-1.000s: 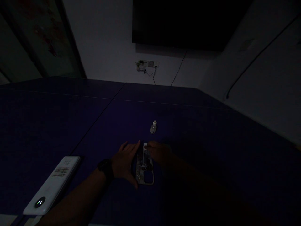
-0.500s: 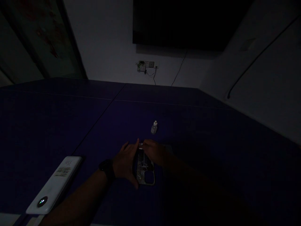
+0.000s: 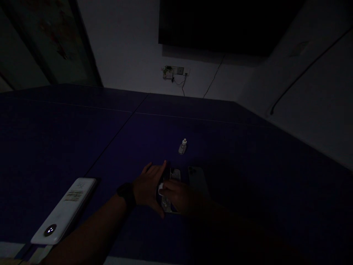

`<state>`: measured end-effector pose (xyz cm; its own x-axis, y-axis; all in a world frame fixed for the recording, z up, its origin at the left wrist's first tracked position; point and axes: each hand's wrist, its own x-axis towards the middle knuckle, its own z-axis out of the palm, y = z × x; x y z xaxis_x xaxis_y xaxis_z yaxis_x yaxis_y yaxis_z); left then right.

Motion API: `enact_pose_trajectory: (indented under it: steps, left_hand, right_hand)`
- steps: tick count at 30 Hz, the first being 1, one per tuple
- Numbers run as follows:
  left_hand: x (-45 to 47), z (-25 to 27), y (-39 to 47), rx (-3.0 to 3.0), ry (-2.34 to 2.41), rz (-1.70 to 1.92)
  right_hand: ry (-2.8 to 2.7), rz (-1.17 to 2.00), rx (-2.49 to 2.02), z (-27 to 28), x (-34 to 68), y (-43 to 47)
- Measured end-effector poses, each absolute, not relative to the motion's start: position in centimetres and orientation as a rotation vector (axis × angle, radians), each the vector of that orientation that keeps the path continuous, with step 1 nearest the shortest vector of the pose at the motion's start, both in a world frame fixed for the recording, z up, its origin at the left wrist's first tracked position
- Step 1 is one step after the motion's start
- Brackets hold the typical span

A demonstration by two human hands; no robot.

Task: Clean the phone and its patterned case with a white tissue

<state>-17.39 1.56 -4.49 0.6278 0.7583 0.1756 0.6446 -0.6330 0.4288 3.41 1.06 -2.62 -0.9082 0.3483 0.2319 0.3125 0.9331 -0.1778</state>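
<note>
Head view, dim light: a dark blue, smooth-looking surface (image 3: 138,143) is crossed by a dark slanting seam and a thin pale line. Leftmost, a white slab-shaped device (image 3: 64,210) lies lengthwise, its near end close to the surface's near edge and its far end leaning right; it has rounded corners, printed marks and a round lit display (image 3: 50,230). Next comes the left hand (image 3: 146,188), a dark watch (image 3: 127,194) on its wrist, thumb and fingers spread wide around the left long side of a phone case (image 3: 166,203). The case lies flat toward the near edge, its long axis running from near edge to far edge, its camera opening at the near end, partly hidden. It is thin, round-cornered and patterned in grey and dark. At its left side, a small white piece (image 3: 160,189) is pinched in the fingers of the right hand (image 3: 179,197), which covers the case's middle; whether the piece is cloth or paper I cannot tell. Farther out stands a small clear bottle (image 3: 182,148) with a white cap. Right of the case, just apart, a flat phone (image 3: 198,180) points its camera cluster toward the far edge, its near part lost in shadow. Beyond the bottle, a broad stretch of surface reaches the far edge at the wall (image 3: 129,48); rightward it darkens.
</note>
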Motion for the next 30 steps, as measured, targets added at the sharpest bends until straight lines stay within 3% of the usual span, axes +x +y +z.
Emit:
enact_pose_trajectory:
  steps: [4, 13, 30]
  left_hand:
    - [-17.4, -4.5, 1.6, 2.548, 1.13, 0.503]
    - [-17.5, -4.3, 1.5, 2.548, 1.134, 0.478]
    - [-17.5, -4.7, 1.5, 2.597, 1.138, 0.496]
  right_hand:
    - [-2.876, 0.274, -0.402, -2.5, 4.1, -0.7]
    - [-2.768, 0.112, -0.704, -1.8, 2.6, 7.7]
    - [-2.889, 0.192, -0.317, -2.2, 5.3, -1.7]
